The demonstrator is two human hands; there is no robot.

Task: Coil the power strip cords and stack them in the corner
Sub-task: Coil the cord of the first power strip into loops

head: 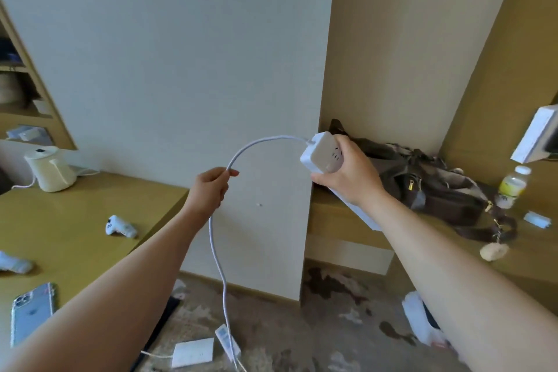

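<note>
Two bare arms, left hand [211,187] fingers pinching one white cord [256,143], right hand [347,178] gripping one power strip [321,152]

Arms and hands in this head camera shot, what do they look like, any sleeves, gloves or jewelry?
Both forearms are bare up to the frame edge, with no sleeves visible. The left hand and right hand wear no gloves; no rings, watch or bracelets are visible.

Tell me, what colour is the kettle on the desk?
The kettle is cream, nearly white; the head view shows it at the far left.
</note>
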